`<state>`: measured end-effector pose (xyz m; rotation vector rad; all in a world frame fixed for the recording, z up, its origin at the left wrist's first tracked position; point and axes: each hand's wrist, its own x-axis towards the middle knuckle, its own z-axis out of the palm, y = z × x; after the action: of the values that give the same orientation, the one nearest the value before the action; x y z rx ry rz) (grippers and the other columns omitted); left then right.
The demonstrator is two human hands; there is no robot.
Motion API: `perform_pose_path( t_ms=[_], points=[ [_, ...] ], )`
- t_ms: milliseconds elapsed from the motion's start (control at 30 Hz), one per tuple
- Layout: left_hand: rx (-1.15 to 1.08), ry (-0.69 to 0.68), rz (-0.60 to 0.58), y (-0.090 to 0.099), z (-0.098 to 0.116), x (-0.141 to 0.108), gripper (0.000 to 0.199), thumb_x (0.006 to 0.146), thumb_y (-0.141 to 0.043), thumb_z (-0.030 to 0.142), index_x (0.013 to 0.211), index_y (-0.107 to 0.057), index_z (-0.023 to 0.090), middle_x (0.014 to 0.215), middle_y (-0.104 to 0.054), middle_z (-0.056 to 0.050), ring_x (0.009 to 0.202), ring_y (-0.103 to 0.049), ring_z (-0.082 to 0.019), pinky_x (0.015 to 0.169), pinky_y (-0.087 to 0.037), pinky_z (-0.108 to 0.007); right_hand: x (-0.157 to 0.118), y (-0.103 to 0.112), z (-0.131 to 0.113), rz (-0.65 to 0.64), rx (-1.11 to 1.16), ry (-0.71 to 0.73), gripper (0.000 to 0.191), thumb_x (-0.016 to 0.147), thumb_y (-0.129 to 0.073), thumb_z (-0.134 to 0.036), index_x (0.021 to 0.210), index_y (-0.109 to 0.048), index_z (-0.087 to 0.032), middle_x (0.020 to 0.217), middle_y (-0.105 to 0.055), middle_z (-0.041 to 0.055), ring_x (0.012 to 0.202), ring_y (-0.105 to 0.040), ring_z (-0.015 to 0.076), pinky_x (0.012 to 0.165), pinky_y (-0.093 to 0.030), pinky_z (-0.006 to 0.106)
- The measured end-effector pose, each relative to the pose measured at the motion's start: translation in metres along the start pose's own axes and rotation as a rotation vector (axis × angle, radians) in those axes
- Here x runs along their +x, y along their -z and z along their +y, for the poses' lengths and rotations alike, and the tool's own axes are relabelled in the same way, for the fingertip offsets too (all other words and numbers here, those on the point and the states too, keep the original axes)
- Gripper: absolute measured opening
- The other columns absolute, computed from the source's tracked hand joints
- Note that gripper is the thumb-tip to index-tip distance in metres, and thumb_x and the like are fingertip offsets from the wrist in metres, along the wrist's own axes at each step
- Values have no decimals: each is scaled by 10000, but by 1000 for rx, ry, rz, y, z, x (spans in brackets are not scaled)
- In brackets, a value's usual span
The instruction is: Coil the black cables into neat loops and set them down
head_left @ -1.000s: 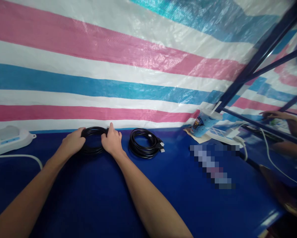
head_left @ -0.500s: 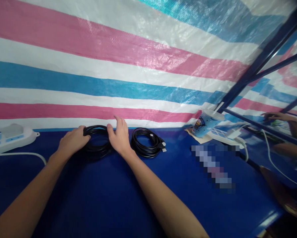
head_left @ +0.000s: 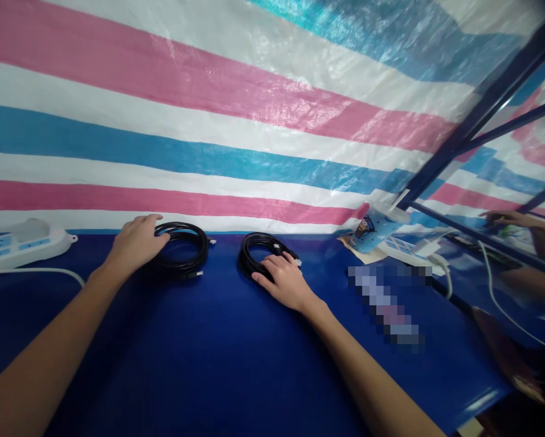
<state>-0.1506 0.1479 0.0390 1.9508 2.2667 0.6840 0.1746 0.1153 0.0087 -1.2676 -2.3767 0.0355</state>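
Note:
Two coils of black cable with USB plugs lie side by side on the blue tabletop (head_left: 199,352). My left hand (head_left: 138,244) is at the left side of the left coiled cable (head_left: 203,252), its strands running between thumb and fingers. One plug of that coil points right, another lies at its front edge. Over the front right part of the right coiled cable (head_left: 244,258) rests my right hand (head_left: 287,280), with the thumb at the coil's front and the fingers bent over its strands. Part of this coil and its plugs is hidden under the hand.
A white power strip (head_left: 49,244) with a cord stands at the far left. At the right are a blue patterned cup (head_left: 373,227), another power strip (head_left: 402,250), a blurred-out item (head_left: 386,306) and a blue metal frame (head_left: 463,124). Another person's hand (head_left: 511,218) shows beyond it.
My right hand has left the left coil and moved right onto the right coil. My left hand stays at the left coil, whose plugs now show.

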Motion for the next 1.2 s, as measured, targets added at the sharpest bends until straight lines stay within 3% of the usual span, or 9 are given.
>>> perform_pose_path(
  t_ms=[167,300,400,700,967,1200],
  points=[
    [-69,-108,99,16,19,-47,358,842,-398,322,1154,-530,208,1254,-546,-85,1164,-521,-261,1037,-403,-404,-1,-5,0,11,7,8,263,940,-510,-352,945,-637,-121,899,-649,44,924,-611,173,1001,-376,462],
    [-158,-260,177,7,16,-98,271,877,-396,346,1030,-587,229,1210,-577,-37,1139,-532,-220,974,-437,-354,0,-1,2,103,44,-18,277,953,-485,-351,975,-630,-117,882,-647,46,868,-615,160,915,-442,409],
    [-177,-327,193,-5,12,-117,249,887,-408,330,969,-617,221,1137,-609,-40,1119,-538,-210,956,-439,-332,-1,4,5,228,62,-80,311,960,-463,-377,1006,-618,-111,889,-642,56,832,-612,154,841,-472,371],
    [-217,-373,122,-16,12,-120,216,894,-429,307,969,-619,238,1120,-612,-14,1075,-561,-178,936,-431,-286,-13,37,17,670,64,-257,307,944,-438,-378,927,-590,-111,668,-560,11,569,-511,104,572,-420,240],
    [-220,-390,99,-17,12,-120,211,899,-430,298,983,-614,236,1107,-617,-14,1064,-571,-172,940,-427,-276,-16,61,16,864,88,-328,255,863,-523,-382,878,-613,-144,611,-539,8,544,-488,127,553,-377,259],
    [-245,-363,85,-16,14,-121,223,891,-430,305,990,-614,228,1102,-625,-31,1069,-571,-190,936,-443,-294,-19,93,20,1269,382,-385,207,906,-457,-375,830,-498,-187,480,-382,-58,381,-398,114,449,-392,285]
  ],
)
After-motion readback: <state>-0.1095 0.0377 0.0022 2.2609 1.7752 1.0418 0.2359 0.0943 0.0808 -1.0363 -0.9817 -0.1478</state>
